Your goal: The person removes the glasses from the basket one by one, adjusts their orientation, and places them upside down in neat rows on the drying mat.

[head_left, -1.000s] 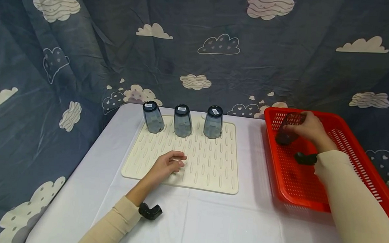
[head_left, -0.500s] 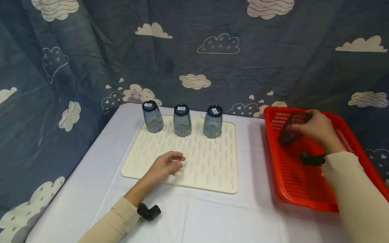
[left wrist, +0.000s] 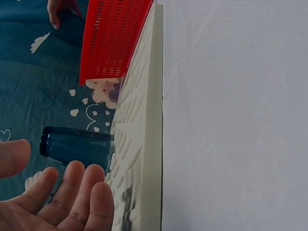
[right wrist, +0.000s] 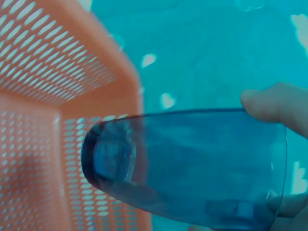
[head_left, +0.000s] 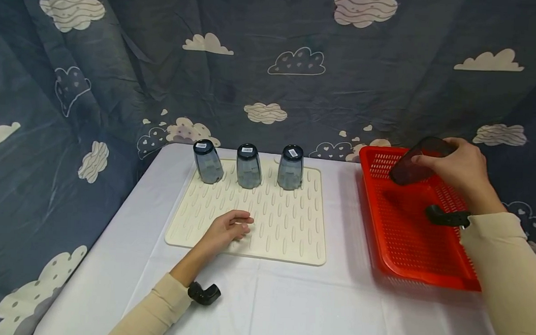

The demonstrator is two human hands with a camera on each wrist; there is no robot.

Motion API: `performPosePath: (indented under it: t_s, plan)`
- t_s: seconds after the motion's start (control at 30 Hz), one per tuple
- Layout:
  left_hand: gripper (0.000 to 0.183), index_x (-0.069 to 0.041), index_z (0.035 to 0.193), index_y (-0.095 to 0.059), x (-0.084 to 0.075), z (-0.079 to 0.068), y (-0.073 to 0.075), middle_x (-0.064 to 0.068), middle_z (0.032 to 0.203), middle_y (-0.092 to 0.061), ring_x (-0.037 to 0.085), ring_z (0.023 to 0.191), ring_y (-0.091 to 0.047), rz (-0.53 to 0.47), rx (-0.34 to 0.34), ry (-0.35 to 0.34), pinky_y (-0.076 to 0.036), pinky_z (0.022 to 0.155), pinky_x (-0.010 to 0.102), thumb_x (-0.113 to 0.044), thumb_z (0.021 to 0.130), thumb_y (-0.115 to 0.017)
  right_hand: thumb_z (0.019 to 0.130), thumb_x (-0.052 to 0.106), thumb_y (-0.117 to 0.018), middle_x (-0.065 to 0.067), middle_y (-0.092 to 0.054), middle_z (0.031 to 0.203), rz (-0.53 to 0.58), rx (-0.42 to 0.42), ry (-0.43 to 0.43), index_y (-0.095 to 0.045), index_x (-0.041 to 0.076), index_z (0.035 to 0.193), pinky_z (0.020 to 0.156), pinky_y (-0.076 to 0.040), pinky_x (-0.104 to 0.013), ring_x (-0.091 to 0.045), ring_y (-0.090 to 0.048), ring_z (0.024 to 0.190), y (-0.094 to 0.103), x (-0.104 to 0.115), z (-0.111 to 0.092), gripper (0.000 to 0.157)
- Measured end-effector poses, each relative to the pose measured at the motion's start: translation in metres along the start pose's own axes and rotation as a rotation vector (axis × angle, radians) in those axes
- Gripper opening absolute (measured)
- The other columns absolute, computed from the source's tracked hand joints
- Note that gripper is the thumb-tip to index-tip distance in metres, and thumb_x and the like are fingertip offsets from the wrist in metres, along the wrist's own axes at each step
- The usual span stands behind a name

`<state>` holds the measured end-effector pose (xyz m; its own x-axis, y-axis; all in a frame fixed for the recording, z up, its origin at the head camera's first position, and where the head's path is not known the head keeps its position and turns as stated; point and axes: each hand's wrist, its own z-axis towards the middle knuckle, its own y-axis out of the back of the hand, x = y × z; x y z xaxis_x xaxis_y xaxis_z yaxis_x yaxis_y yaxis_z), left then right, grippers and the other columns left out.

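Observation:
My right hand grips a dark see-through drinking glass near its rim, tilted over the red basket. In the right wrist view the thumb lies along one side of the glass, whose thick base points toward the basket wall. My left hand hovers over the front of the cream drying mat, fingers loosely bent and holding nothing. Along the mat's back edge stand three upside-down glasses: a left one, a middle one and a right one, with labels on their bases.
A white cloth covers the table. Dark fabric with printed clouds hangs right behind the table and on its left side. Black camera mounts stick out at the left wrist and the right wrist.
My right hand has lifted the glass up from the basket floor and moved rightward, tipping the glass further over. The left hand keeps its place above the mat.

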<state>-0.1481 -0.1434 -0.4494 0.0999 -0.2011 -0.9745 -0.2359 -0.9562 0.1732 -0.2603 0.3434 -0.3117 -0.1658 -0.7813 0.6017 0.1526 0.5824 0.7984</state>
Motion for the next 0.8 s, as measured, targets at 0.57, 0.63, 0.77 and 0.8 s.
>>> performPosePath:
  t_s: [0.57, 0.63, 0.77, 0.8]
  plan:
    - [0.041, 0.006, 0.138, -0.048, 0.002, -0.001, 0.0, 0.024, 0.133, -0.06, 0.011, 0.093, -0.063, -0.024, -0.004, 0.016, -0.054, 0.08, 0.026, -0.007, 0.099, -0.051, 0.086, 0.047, -0.073, 0.019, -0.049, 0.133, 0.266, -0.177, 0.006, -0.035, 0.032, 0.153, 0.12, -0.036, -0.037, -0.002, -0.044, 0.112, 0.029, 0.038, -0.046, 0.079]
    - [0.041, 0.006, 0.138, -0.048, 0.002, -0.001, 0.0, 0.024, 0.133, -0.06, 0.011, 0.093, -0.063, -0.025, -0.003, 0.02, -0.053, 0.081, 0.027, -0.008, 0.099, -0.051, 0.086, 0.042, -0.075, 0.022, -0.05, 0.128, 0.31, -0.167, 0.028, -0.036, 0.033, 0.152, 0.12, -0.035, -0.033, 0.001, -0.044, 0.111, 0.029, 0.044, -0.052, 0.077]
    - [0.041, 0.005, 0.138, -0.049, 0.003, -0.001, 0.0, 0.023, 0.133, -0.061, 0.01, 0.093, -0.063, -0.026, -0.001, 0.021, -0.053, 0.081, 0.027, -0.009, 0.099, -0.052, 0.086, 0.037, -0.076, 0.022, -0.052, 0.125, 0.355, -0.143, 0.065, -0.04, 0.033, 0.149, 0.117, -0.038, -0.028, 0.001, -0.047, 0.109, 0.026, 0.056, -0.063, 0.073]
    - [0.041, 0.005, 0.138, -0.048, 0.003, -0.001, 0.001, 0.024, 0.133, -0.061, 0.01, 0.093, -0.063, -0.027, -0.001, 0.021, -0.054, 0.081, 0.027, -0.009, 0.099, -0.052, 0.086, 0.037, -0.076, 0.022, -0.053, 0.124, 0.355, -0.133, 0.075, -0.04, 0.033, 0.148, 0.113, -0.04, -0.021, 0.001, -0.048, 0.108, 0.025, 0.058, -0.065, 0.072]
